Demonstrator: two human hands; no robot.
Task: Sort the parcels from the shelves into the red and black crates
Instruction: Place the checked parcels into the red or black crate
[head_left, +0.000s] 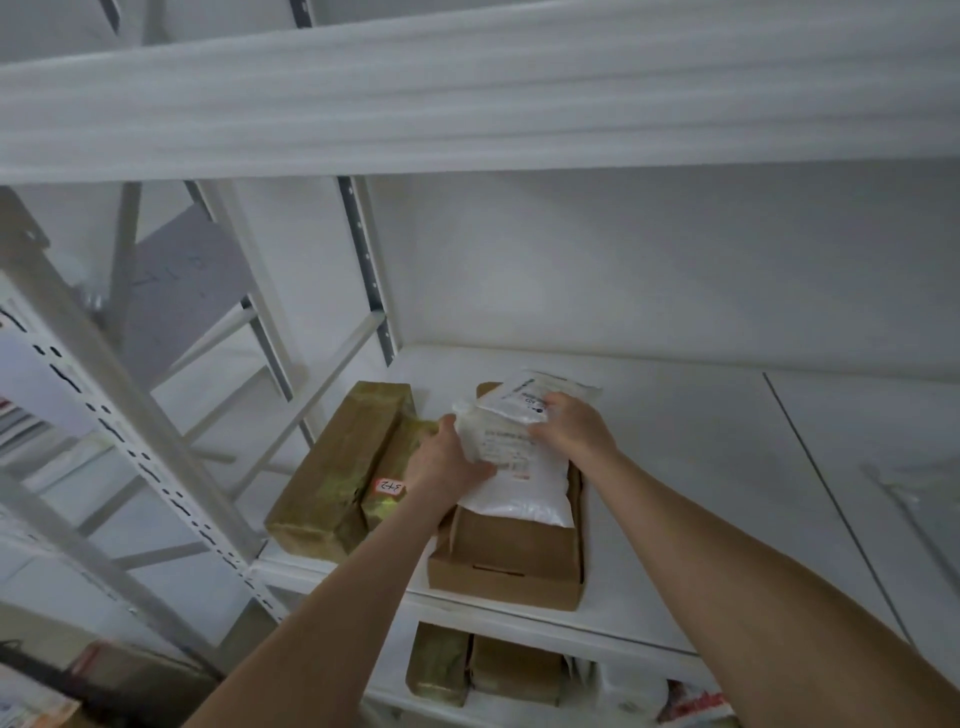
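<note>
A white plastic mailer bag (519, 483) with a printed label lies on top of a flat brown cardboard box (511, 558) on a white shelf (701, 467). My left hand (447, 460) grips the bag's left edge. A smaller white packet (550, 392) rests at the bag's far end, and my right hand (569, 423) holds it with curled fingers. Left of the box lie two parcels wrapped in brown tape: a long one (332, 467) and a narrower one (389, 499) with a pink sticker. No crate is in view.
A white shelf board (467, 104) hangs close overhead. White perforated uprights (130, 431) stand at the left. The shelf below holds more brown taped parcels (483, 670) and a white bag (634, 691). The shelf's right half is bare.
</note>
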